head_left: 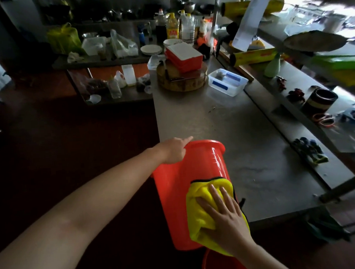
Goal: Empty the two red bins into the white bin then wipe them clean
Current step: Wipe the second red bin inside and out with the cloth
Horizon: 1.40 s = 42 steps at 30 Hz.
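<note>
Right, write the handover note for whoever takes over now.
Left hand grips the rim of the red bin, tipped on its side at the table edge.
Right hand presses the yellow cloth flat on its outer wall.
Second red bin below, partly in view; white bin out of view.
Done: emptying, apparently; wiping is under way.
Left: finish this bin, wipe the second.

I have a wide bare stretch of worktop (pixel 223 119) from the red bin (pixel 175 196) at the near left corner up to the far end. There a round chopping block (pixel 182 80) and a clear tub (pixel 227 84) stand side by side. A cluttered shelf (pixel 284 112) bounds the right. Open floor (pixel 69 129) lies left. A second red bin (pixel 220 263) sits low, nearest me.
</note>
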Each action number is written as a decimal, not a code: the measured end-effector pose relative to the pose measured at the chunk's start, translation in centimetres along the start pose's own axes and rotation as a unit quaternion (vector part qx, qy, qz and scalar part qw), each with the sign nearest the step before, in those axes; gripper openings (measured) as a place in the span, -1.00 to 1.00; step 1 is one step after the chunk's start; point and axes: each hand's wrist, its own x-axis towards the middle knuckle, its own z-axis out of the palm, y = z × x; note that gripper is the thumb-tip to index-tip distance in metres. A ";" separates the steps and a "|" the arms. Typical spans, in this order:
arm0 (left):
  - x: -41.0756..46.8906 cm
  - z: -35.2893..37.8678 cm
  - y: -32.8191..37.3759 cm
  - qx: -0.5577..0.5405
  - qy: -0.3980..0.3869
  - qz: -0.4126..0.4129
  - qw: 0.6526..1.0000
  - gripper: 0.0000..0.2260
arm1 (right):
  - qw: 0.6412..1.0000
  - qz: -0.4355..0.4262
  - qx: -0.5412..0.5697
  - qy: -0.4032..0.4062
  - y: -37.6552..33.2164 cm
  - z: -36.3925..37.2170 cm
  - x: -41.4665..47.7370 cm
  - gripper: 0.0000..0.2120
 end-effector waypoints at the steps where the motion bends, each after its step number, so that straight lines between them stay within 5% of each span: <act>1: 0.5 0.3 1.0 -0.001 -0.002 0.010 1.000 -0.46 | 1.000 -0.002 -0.004 0.001 -0.1 0.0 -0.5 -0.13; 10: 3.5 1.9 2.8 -0.056 0.064 -0.034 0.996 -0.70 | 0.999 0.000 -0.025 -0.031 -1.2 0.1 0.6 -0.12; 21: 2.2 1.4 -0.6 -0.102 0.083 -0.024 0.991 -0.70 | 0.996 0.030 -0.009 -0.084 -0.3 -1.8 12.7 -0.21; 28: 0.6 1.4 0.2 -0.201 0.112 0.016 0.973 -0.78 | 0.997 0.007 -0.046 -0.057 -0.3 -2.5 10.3 -0.16; 35: 0.1 3.2 2.3 -0.379 0.040 0.046 0.923 -0.77 | 0.994 0.018 -0.108 -0.010 3.3 -5.9 5.3 -0.19; 42: -0.8 2.4 -1.1 -0.216 -0.088 -0.005 0.972 -0.71 | 0.991 0.022 -0.107 -0.080 3.5 -4.7 5.4 -0.17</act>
